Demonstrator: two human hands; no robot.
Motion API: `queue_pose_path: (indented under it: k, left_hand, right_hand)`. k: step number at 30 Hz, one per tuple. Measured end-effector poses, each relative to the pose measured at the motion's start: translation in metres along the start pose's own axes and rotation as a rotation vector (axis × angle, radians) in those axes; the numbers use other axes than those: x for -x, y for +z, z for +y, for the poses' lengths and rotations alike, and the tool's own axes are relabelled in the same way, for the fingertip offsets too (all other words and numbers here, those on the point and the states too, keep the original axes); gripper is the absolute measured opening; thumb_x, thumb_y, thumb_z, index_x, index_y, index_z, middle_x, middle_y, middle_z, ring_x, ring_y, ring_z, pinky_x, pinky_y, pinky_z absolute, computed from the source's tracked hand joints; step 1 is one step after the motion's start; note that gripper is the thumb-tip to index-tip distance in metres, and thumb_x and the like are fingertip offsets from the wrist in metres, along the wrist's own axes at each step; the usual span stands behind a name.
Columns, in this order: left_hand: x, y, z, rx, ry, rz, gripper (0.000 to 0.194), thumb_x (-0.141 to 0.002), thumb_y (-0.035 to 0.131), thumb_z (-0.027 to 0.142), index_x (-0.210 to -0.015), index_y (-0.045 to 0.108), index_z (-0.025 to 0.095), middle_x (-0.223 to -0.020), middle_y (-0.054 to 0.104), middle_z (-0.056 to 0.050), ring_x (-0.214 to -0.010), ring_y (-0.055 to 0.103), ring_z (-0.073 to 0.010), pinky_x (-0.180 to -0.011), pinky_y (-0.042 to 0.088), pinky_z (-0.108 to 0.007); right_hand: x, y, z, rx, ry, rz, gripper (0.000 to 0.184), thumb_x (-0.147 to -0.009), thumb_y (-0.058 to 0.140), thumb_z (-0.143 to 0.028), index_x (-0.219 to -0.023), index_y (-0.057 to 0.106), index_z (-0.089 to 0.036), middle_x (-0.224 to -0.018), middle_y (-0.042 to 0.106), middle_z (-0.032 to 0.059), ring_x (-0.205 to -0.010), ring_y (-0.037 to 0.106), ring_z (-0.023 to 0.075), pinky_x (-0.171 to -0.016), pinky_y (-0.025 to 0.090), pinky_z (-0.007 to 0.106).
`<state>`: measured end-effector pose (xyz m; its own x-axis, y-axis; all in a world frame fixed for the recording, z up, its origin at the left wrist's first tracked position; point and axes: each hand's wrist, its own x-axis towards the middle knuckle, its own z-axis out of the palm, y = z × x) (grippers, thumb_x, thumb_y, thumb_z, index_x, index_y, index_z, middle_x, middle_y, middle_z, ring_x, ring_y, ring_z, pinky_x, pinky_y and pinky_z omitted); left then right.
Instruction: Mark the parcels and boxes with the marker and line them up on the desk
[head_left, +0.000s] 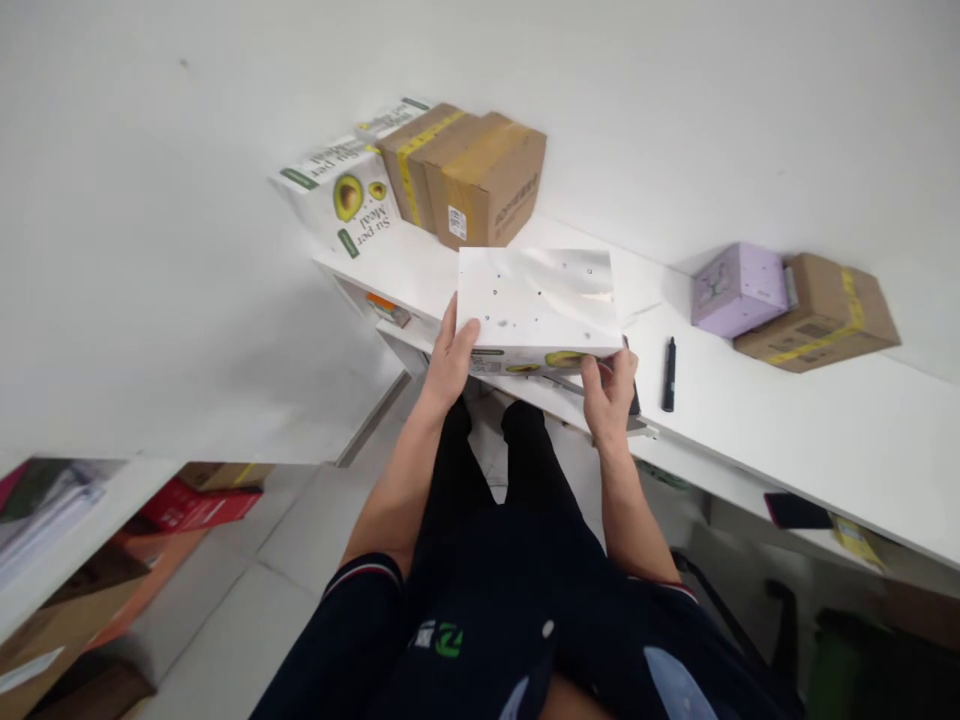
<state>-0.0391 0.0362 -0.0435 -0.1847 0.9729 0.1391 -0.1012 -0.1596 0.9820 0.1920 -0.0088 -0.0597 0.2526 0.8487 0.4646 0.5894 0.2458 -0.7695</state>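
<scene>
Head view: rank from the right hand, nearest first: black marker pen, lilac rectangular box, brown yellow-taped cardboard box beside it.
1. Black marker pen, just right of the right hand.
2. Lilac rectangular box, farther right.
3. Brown yellow-taped cardboard box, rightmost of the three.

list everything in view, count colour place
desk: 1, white, across middle
held box: 1, white, centre
printed boxes: 2 visible, white, desk left
taped cartons: 3, brown, desk, two left, one right
small box: 1, purple, desk right
marker: 1, black, right of held box
flat slab: 1, black, right, below desktop
packet: 1, yellow, beside flat slab
red box: 1, red, lower left
shirt: 1, navy, bottom
left hand: 1, bare, held box's left
right hand: 1, bare, held box's right
</scene>
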Motion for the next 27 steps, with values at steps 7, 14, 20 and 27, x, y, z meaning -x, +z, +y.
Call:
queue_pose_path:
  k: [7, 14, 20, 27]
  left_hand:
    - [0.005, 0.031, 0.001, -0.212, 0.179, 0.189, 0.065, -0.091, 0.056, 0.069, -0.144, 0.051, 0.031, -0.159, 0.045, -0.009, -0.152, 0.038, -0.0305, -0.124, 0.035, -0.046]
    - [-0.006, 0.029, 0.002, -0.516, 0.443, 0.214, 0.055, -0.099, 0.04, 0.068, -0.11, 0.07, 0.024, -0.117, 0.064, -0.011, -0.129, 0.055, -0.0257, -0.118, 0.043, -0.047]
    - [-0.006, 0.021, 0.009, -0.721, 0.469, 0.177, 0.057, -0.102, 0.033, 0.066, -0.111, 0.071, 0.024, -0.12, 0.058, -0.011, -0.121, 0.057, -0.0224, -0.106, 0.051, -0.042]
    - [-0.003, 0.022, 0.021, -0.801, 0.421, 0.139, 0.044, -0.104, 0.04, 0.056, -0.112, 0.071, 0.026, -0.129, 0.053, -0.011, -0.119, 0.057, -0.0217, -0.103, 0.051, -0.04]
  right_hand:
    - [-0.006, 0.0, 0.017, 0.019, 0.041, 0.016, 0.048, -0.097, 0.051, -0.054, -0.137, 0.054, -0.027, -0.108, 0.049, 0.0062, -0.102, 0.056, 0.0211, -0.089, 0.057, 0.042]
    - [-0.013, 0.002, 0.016, -0.076, -0.012, 0.042, 0.07, -0.098, 0.049, -0.051, -0.161, 0.022, -0.033, -0.135, 0.048, 0.0118, -0.115, 0.058, 0.0231, -0.095, 0.057, 0.048]
    - [-0.03, -0.012, -0.008, 0.21, -0.164, -0.03, 0.052, -0.093, 0.058, -0.058, -0.134, 0.053, -0.028, -0.127, 0.047, 0.0131, -0.123, 0.052, 0.0315, -0.096, 0.055, 0.056]
    - [-0.041, -0.018, -0.028, 0.35, -0.045, -0.09, 0.054, -0.089, 0.055, -0.072, -0.12, 0.057, -0.028, -0.12, 0.047, 0.0104, -0.103, 0.059, 0.027, -0.074, 0.062, 0.046]
